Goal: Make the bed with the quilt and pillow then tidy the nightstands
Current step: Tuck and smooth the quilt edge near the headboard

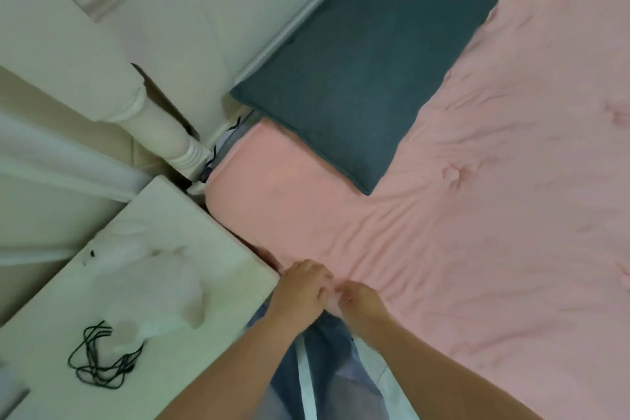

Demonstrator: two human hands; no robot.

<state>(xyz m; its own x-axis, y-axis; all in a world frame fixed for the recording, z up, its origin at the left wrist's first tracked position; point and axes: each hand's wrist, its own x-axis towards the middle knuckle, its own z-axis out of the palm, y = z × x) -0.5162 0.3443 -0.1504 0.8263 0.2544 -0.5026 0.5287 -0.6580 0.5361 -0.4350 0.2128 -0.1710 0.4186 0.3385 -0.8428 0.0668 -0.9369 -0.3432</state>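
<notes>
Head view: quilt [460,215] spread, pillow [368,78] at the headboard; both hands [303,286] [358,300] pinch its near edge (bed nearly done), nightstand [211,232] cord [102,361] left untidied

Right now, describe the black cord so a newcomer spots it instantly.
Start at the pink quilt; the white nightstand stands against its left edge. On the nightstand's near end, beside a crumpled white cloth, lies the cord: a thin, tangled black loop, the only dark thing there.
</notes>
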